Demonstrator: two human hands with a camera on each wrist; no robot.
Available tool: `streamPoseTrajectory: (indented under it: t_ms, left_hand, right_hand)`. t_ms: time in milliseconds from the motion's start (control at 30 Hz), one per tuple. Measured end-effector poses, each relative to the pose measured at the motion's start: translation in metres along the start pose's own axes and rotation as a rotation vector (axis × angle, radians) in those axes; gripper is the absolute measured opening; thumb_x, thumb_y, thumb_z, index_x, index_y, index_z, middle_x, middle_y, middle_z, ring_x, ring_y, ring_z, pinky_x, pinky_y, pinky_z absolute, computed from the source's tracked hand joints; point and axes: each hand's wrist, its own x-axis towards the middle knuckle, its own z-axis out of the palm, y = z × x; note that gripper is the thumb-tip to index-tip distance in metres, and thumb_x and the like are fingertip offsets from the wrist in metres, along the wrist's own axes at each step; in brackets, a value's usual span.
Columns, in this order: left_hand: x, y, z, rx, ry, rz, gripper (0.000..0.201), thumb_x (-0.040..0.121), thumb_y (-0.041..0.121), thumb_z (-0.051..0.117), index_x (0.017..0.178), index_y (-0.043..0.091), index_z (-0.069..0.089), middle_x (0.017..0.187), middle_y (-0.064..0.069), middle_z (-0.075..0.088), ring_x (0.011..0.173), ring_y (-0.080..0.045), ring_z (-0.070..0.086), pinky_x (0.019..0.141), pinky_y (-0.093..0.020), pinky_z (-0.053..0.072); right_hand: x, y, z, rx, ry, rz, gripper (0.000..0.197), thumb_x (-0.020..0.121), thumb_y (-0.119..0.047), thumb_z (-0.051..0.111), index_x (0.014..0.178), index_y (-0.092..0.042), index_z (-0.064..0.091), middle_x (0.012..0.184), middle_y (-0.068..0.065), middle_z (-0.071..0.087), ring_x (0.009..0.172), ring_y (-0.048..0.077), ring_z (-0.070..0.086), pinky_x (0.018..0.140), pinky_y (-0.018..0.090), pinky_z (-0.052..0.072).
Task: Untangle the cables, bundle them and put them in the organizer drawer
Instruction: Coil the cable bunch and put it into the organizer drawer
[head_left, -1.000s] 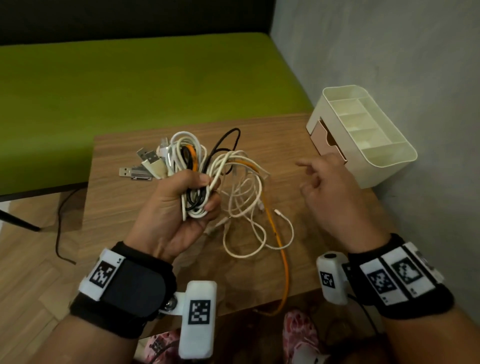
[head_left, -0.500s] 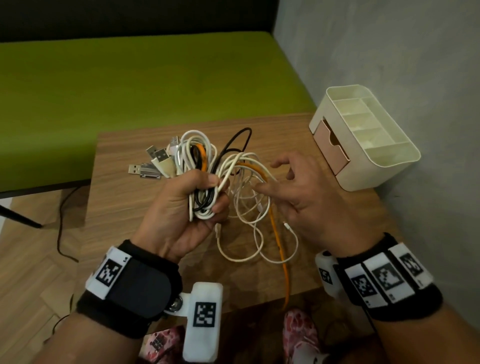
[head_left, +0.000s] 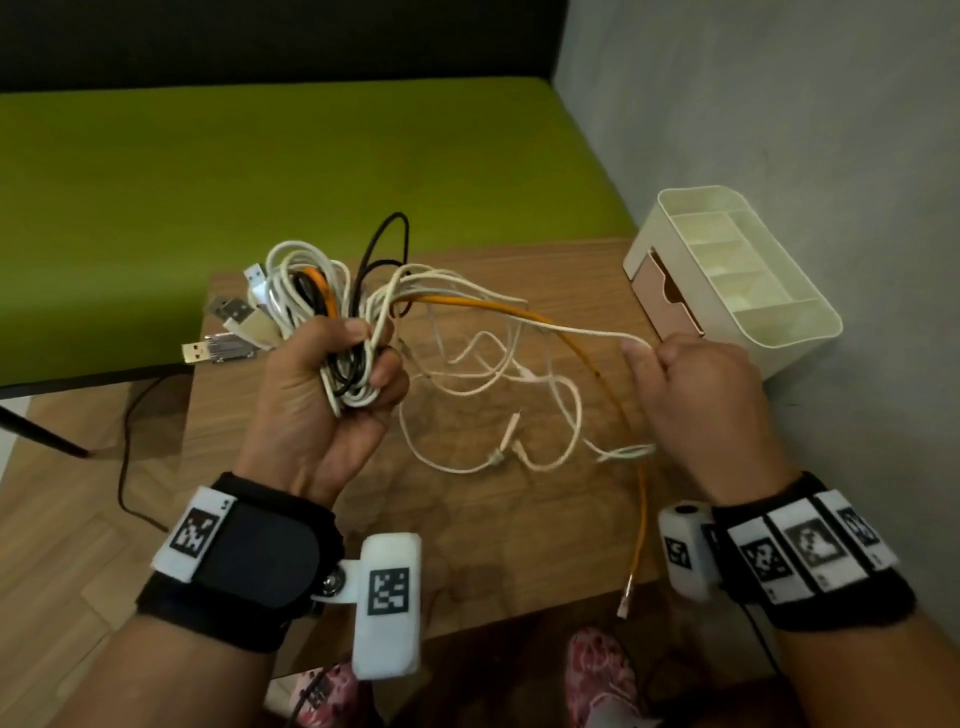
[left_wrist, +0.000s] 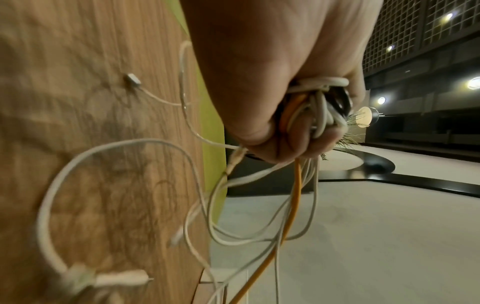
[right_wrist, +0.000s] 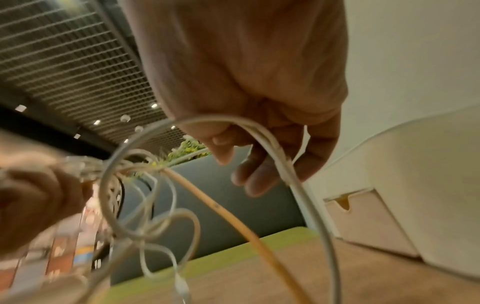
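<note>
My left hand (head_left: 332, 389) grips a tangled bunch of cables (head_left: 322, 296) above the wooden table (head_left: 519, 519): white, black and orange strands with USB plugs (head_left: 228, 332) sticking out to the left. In the left wrist view the fist (left_wrist: 285, 115) closes round the bunch (left_wrist: 317, 102). My right hand (head_left: 691, 384) pinches one white cable (head_left: 582, 328) stretched taut from the bunch toward the right; the right wrist view shows this white cable (right_wrist: 272, 148) looped through the fingers. An orange cable (head_left: 618, 410) hangs down past the table's front edge. The cream organizer (head_left: 737, 280) with a pink drawer (head_left: 667, 296) stands at the right.
A green bench (head_left: 311, 171) runs behind the table. A grey wall (head_left: 805, 130) closes the right side just past the organizer. Loose white cable loops (head_left: 498, 415) and plugs lie on the table between my hands. A black cord (head_left: 124, 441) trails on the floor at left.
My right hand reached into the tangle, took a white cable and drew it out to the right. My left hand stayed closed on the bunch and rose slightly.
</note>
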Motion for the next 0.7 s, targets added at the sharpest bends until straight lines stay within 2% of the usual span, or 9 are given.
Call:
streamPoseTrajectory:
  t_ms: [67, 133, 200, 267, 333, 467, 567, 633, 700]
  left_hand:
    - [0.002, -0.003, 0.000, 0.030, 0.062, 0.009, 0.025, 0.072, 0.003, 0.053, 0.085, 0.017, 0.038, 0.069, -0.003, 0.035, 0.042, -0.011, 0.036, 0.040, -0.022, 0.033]
    - [0.003, -0.009, 0.002, 0.070, 0.092, -0.006, 0.022, 0.071, 0.003, 0.050, 0.077, 0.018, 0.035, 0.069, -0.004, 0.030, 0.042, -0.012, 0.035, 0.039, -0.023, 0.033]
    - [0.003, -0.018, 0.005, 0.102, 0.120, -0.031, 0.027, 0.068, 0.001, 0.054, 0.070, 0.017, 0.033, 0.068, -0.006, 0.028, 0.043, -0.014, 0.036, 0.039, -0.024, 0.033]
    - [0.002, -0.028, 0.011, 0.129, 0.137, -0.058, 0.022, 0.070, 0.001, 0.054, 0.062, 0.016, 0.040, 0.065, -0.006, 0.032, 0.043, -0.014, 0.037, 0.039, -0.024, 0.033]
    - [0.001, -0.036, 0.016, 0.148, 0.143, -0.080, 0.025, 0.070, 0.001, 0.054, 0.051, 0.017, 0.052, 0.061, -0.005, 0.037, 0.044, -0.014, 0.037, 0.040, -0.024, 0.034]
    - [-0.004, -0.044, 0.021, 0.186, 0.106, -0.158, 0.024, 0.067, 0.002, 0.056, 0.048, 0.017, 0.056, 0.059, -0.007, 0.038, 0.041, -0.015, 0.037, 0.042, -0.025, 0.032]
    - [-0.008, -0.051, 0.024, 0.180, 0.045, -0.215, 0.012, 0.056, -0.001, 0.064, 0.059, 0.007, 0.057, 0.067, -0.011, 0.041, 0.038, -0.018, 0.040, 0.040, -0.025, 0.036]
    - [-0.013, -0.055, 0.025, 0.195, -0.056, -0.281, 0.023, 0.051, 0.001, 0.068, 0.071, -0.003, 0.056, 0.068, -0.015, 0.046, 0.036, -0.020, 0.043, 0.039, -0.024, 0.039]
    - [-0.018, -0.058, 0.027, 0.225, -0.175, -0.347, 0.038, 0.052, 0.000, 0.068, 0.088, -0.007, 0.057, 0.067, -0.018, 0.052, 0.037, -0.021, 0.047, 0.038, -0.023, 0.040]
  right_hand:
    - [0.000, -0.003, -0.006, 0.166, -0.006, 0.076, 0.058, 0.097, -0.049, 0.050, 0.058, -0.007, 0.060, 0.054, 0.003, 0.057, 0.057, 0.026, 0.057, 0.057, 0.037, 0.044]
    - [-0.001, -0.011, -0.013, 0.406, -0.066, 0.120, 0.045, 0.091, -0.046, 0.061, 0.066, -0.009, 0.063, 0.060, 0.001, 0.064, 0.058, 0.018, 0.059, 0.061, 0.041, 0.050]
    - [-0.003, -0.020, -0.020, 0.581, -0.144, 0.077, 0.021, 0.085, -0.035, 0.073, 0.083, -0.016, 0.064, 0.082, -0.002, 0.066, 0.071, 0.004, 0.062, 0.069, 0.031, 0.054]
    - [-0.007, -0.025, -0.023, 0.587, -0.184, -0.052, 0.036, 0.078, -0.029, 0.079, 0.109, -0.025, 0.062, 0.115, -0.008, 0.057, 0.104, -0.011, 0.054, 0.091, 0.014, 0.044]
    - [-0.008, -0.024, -0.023, 0.591, -0.188, -0.176, 0.054, 0.071, -0.034, 0.071, 0.123, -0.027, 0.059, 0.133, -0.010, 0.044, 0.128, -0.005, 0.040, 0.107, 0.021, 0.031]
    - [-0.012, -0.034, -0.024, 0.735, -0.131, -0.312, 0.061, 0.068, -0.020, 0.058, 0.128, -0.016, 0.056, 0.137, 0.001, 0.044, 0.135, 0.007, 0.038, 0.110, 0.014, 0.027]
    - [-0.015, -0.045, -0.020, 0.696, -0.140, -0.384, 0.075, 0.069, -0.013, 0.065, 0.141, -0.020, 0.044, 0.145, -0.003, 0.038, 0.141, 0.010, 0.033, 0.117, 0.035, 0.030]
    - [-0.013, -0.046, -0.018, 0.598, -0.160, -0.425, 0.084, 0.072, -0.023, 0.066, 0.149, -0.028, 0.032, 0.154, -0.007, 0.031, 0.146, 0.014, 0.026, 0.115, 0.054, 0.028]
    - [-0.010, -0.042, -0.017, 0.517, -0.177, -0.456, 0.086, 0.077, -0.035, 0.071, 0.151, -0.034, 0.027, 0.158, -0.010, 0.028, 0.149, 0.013, 0.021, 0.114, 0.060, 0.025]
